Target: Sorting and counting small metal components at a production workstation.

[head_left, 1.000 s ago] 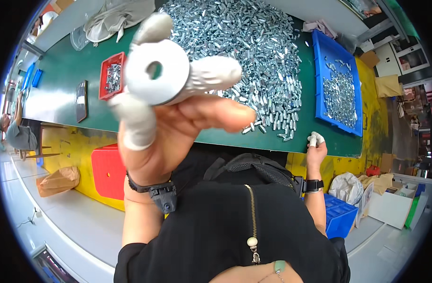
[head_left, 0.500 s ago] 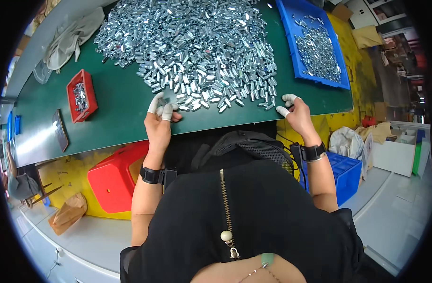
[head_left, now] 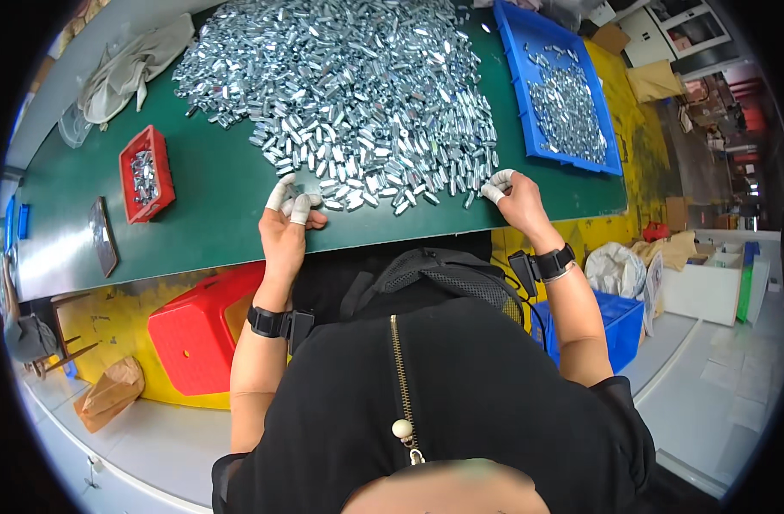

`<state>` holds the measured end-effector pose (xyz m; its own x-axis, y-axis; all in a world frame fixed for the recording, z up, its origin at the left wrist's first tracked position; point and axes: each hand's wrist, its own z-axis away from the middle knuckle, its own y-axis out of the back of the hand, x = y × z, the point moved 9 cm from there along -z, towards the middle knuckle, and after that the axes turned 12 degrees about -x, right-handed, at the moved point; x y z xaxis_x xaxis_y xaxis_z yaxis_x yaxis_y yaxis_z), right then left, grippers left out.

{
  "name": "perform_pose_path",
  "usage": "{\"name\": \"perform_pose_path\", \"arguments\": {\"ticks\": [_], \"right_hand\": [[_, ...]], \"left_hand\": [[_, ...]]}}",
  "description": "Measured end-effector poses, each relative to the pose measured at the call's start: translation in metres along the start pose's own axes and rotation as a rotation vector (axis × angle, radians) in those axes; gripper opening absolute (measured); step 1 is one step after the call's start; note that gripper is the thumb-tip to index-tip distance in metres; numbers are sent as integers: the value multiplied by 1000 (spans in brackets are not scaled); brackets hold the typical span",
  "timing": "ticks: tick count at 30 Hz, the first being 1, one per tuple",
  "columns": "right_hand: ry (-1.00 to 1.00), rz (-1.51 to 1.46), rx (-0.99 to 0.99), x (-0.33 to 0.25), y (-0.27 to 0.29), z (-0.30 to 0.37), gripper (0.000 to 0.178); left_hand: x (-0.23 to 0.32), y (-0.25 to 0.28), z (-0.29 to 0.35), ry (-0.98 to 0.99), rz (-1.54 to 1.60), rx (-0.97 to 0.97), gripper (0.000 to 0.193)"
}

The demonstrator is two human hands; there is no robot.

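A broad heap of small shiny metal hex sleeves [head_left: 349,111] covers the middle of the green table [head_left: 212,223]. At its near left edge, my left hand [head_left: 285,227] has curled fingers in white finger covers. Something small and greyish shows between finger and thumb, too unclear to name. My right hand [head_left: 520,201] is at the heap's near right corner, its covered thumb and fingertips closed together against the outermost sleeves. Whatever lies in that pinch is hidden by the fingertips.
A red bin [head_left: 149,176] with some metal pieces and a phone [head_left: 102,238] lie to the left. On the right stands a blue tray [head_left: 572,163] of sleeves. Grey cloth [head_left: 135,73] lies at the far left. A red stool [head_left: 199,338] and a blue crate [head_left: 625,330] are below the table.
My right hand has moved left to the heap's corner, and its spread thumb and fingers have closed together. My left hand stays nearly in place. The whole view has shifted slightly.
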<state>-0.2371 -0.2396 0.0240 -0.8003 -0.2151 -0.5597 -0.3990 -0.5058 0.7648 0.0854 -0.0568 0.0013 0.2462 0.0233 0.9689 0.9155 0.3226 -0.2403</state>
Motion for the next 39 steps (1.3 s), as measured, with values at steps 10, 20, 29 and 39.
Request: {"name": "perform_pose_path", "arguments": {"ticks": [10,20,29,39], "right_hand": [[395,-336,163,-102,36,-26,25],[767,-488,-160,-187,3,49,11],[732,-367,-89,-185,25,56,13],[636,-371,-213,-201,14,44,9]], "left_hand": [[10,-64,-20,85,90,-139,28],[37,-151,-1,146,656,-518,45],[77,-168,-3,-59,214,-573,32],[94,-137,2,-325,-123,-367,53]]}}
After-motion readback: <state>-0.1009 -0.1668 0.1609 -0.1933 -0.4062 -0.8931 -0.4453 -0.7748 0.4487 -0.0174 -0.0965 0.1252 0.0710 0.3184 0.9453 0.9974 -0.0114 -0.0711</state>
